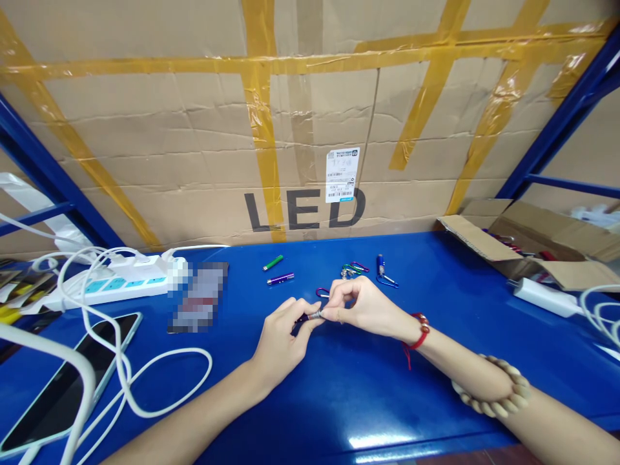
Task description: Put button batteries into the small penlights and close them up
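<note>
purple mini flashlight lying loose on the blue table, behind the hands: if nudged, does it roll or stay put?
The purple mini flashlight looks like a slim round cylinder lying on its side, so it would probably roll sideways if nudged. The blue table is glossy, so it may slide too. It is small, so likely light; nothing touches it that would stop it.

Pixelated patch [198,297]; phone [62,387] edge-cropped.

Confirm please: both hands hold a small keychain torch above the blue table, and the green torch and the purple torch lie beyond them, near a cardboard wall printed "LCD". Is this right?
Not quite. The head view shows the cardboard wall printed "LED", not "LCD". The rest holds: the left hand and right hand hold a small keychain torch above the blue table, with the green torch and purple torch beyond them.
</note>
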Demonstrator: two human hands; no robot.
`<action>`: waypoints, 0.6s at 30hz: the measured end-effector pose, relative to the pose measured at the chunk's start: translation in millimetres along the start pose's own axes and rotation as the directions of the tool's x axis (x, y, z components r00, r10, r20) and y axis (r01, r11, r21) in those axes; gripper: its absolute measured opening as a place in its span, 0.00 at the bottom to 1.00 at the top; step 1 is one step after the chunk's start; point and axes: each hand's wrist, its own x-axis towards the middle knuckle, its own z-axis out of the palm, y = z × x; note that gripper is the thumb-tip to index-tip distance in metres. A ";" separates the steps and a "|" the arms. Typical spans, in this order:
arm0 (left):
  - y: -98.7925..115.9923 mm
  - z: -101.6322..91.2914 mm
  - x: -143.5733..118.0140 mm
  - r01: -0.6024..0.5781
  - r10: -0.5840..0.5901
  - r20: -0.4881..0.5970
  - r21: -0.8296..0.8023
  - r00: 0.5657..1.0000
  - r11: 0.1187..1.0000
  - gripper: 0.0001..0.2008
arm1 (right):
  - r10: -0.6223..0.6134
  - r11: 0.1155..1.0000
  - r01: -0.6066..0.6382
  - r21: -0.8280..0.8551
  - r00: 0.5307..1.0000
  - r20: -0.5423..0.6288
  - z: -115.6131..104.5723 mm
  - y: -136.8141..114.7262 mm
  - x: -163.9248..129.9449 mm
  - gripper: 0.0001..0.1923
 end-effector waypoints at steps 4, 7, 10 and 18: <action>0.3 1.1 -0.3 -0.002 0.002 -0.025 0.011 1.000 1.000 0.03 | 0.154 0.985 -0.155 0.081 0.988 0.025 1.6 -3.7 -0.2 0.19; 0.3 2.0 -0.4 0.014 -0.014 -0.013 -0.012 1.000 1.000 0.03 | 0.226 0.972 -0.228 0.054 0.973 0.040 1.2 -4.4 -0.1 0.21; 0.9 1.8 0.3 0.081 -0.081 0.028 -0.019 0.996 0.996 0.06 | 0.220 0.975 -0.220 0.009 0.975 0.036 0.6 -1.5 0.7 0.20; 8.5 -0.7 7.4 0.283 -0.268 0.112 -0.155 0.957 0.946 0.06 | -0.362 0.899 0.326 -0.292 0.929 -0.076 -7.8 3.2 3.2 0.11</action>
